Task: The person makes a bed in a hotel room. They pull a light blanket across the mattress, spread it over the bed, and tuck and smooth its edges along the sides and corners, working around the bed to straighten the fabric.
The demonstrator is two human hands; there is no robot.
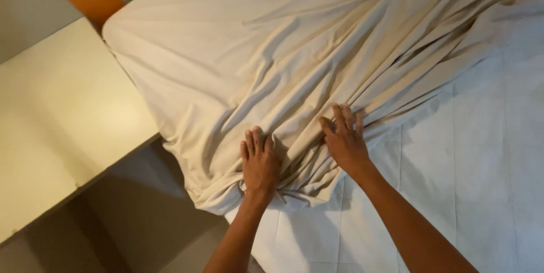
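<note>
Both hands, left hand (259,162) and right hand (344,137), press flat with fingers seemingly spread on the bunched beige sheet (255,52) near the bed (481,165) corner.

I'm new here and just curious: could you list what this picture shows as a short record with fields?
Place: corner of a bed, seen from above
Left hand: left hand flat, fingers spread, pressing on the sheet
Right hand: right hand flat on the sheet, at the edge of its folds
Sheet: beige sheet, creased, bunched toward the hands, covering the far part of the bed
Mattress: white quilted mattress bare on the right
Beside bed: pale shelf on the left
Holding anything: neither hand closes around anything
</note>
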